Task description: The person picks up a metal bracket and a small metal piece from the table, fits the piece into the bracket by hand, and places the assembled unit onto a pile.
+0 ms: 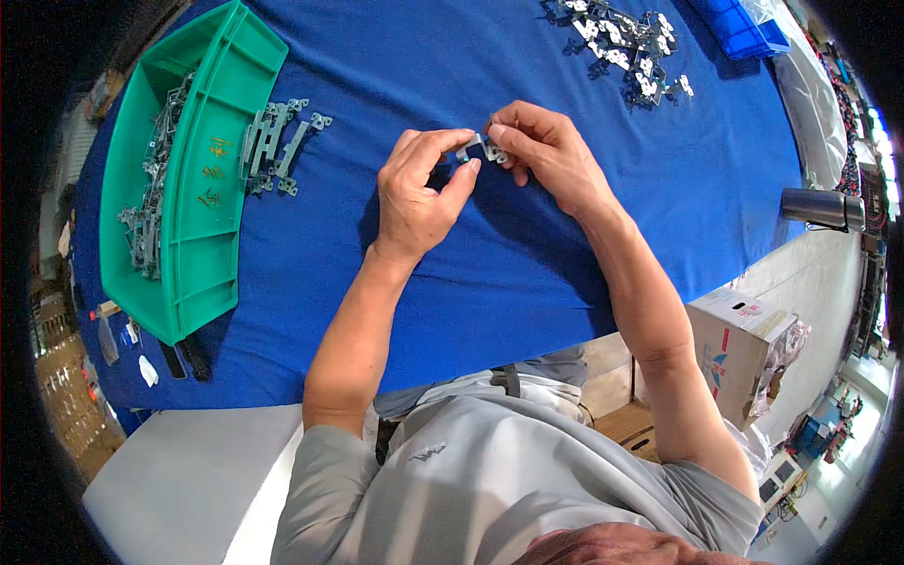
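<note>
Over blue cloth (pixel 405 66): left hand (pixel 411 201), right hand (pixel 557 158) pinch small metalwork (pixel 470 149).

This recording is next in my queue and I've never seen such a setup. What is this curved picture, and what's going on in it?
There is no machine here: a person works bare-handed. The single view comes from a fisheye camera worn on the head, looking down, so straight edges bend.

The left hand and right hand meet above a blue cloth, pinching small metal hardware between their fingertips; whether it is one piece or several is unclear.

To the left, a green bin holds metal parts, with long metal brackets beside it. At upper right lie scattered metal pieces near a blue bin.
</note>
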`<state>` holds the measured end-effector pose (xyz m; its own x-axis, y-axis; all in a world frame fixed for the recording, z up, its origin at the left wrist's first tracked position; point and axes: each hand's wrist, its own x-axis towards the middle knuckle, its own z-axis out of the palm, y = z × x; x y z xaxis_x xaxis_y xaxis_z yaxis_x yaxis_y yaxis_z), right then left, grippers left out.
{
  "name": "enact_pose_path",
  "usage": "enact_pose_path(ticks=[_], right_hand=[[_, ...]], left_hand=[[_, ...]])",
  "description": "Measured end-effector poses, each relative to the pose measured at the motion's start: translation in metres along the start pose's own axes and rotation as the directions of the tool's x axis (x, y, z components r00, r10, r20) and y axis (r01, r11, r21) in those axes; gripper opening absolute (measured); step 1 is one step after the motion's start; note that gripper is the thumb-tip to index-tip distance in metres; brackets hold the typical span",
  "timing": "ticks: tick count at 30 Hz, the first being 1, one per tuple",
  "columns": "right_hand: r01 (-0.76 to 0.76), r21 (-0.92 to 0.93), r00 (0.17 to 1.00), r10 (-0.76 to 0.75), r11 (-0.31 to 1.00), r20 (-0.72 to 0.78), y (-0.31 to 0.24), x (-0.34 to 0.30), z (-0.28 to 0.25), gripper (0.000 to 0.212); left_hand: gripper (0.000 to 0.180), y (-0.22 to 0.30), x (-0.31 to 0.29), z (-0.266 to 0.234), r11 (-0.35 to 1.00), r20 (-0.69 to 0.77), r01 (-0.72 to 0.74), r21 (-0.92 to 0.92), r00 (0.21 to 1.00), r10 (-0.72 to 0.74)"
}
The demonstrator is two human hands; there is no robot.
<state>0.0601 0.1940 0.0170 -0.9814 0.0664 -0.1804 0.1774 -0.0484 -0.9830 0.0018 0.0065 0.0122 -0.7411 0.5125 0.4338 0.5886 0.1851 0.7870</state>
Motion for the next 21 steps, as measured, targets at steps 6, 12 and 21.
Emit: enact_pose_path(ticks=[6,12,21], right_hand=[[0.102,0.034,0.968,-0.091,0.994,-0.235,-0.005,-0.001,-0.002,0.018],[0.014,-0.109,1.000,-0.016,0.994,-0.021,-0.008,-0.005,0.006,0.021],[0.024,-0.234,0.998,-0.036,0.972,-0.048,-0.002,-0.002,0.004,0.023]], left_hand=[[0.020,-0.005,-0.004,0.007,0.939,-0.010,0.331,-0.095,0.943,-0.333],[0.023,-0.008,-0.001,0.006,0.851,-0.066,0.401,-0.339,0.892,-0.447],[0.022,-0.011,-0.002,0.005,0.855,-0.069,0.389,-0.343,0.897,-0.436]])
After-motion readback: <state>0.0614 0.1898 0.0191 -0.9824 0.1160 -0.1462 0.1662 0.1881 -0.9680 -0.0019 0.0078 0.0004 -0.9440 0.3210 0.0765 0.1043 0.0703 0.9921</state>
